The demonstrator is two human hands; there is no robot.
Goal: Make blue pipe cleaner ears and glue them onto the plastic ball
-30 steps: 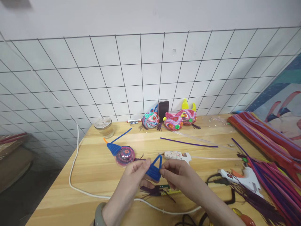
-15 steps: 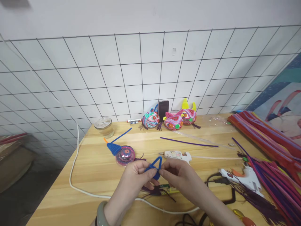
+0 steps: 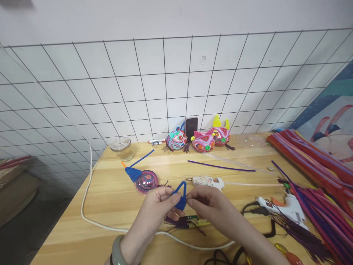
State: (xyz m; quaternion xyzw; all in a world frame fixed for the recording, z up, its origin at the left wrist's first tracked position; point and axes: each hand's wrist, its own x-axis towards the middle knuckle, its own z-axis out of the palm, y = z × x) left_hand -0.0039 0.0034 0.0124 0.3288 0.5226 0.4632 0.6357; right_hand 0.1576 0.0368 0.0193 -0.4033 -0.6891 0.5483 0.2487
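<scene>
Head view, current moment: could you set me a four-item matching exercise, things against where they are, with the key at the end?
1. Blue fuzzy triangular piece with an open loop
2. Dark-screened rectangular phone
3. Round clear glass jar
4. Thin purple fuzzy stick

A. Between colourful round animal figures
B. Lying beyond the white patterned glue gun
C. Held in the left hand
D. Far left corner of the wooden table

Pairs: 1-C, 2-A, 3-D, 4-B
</scene>
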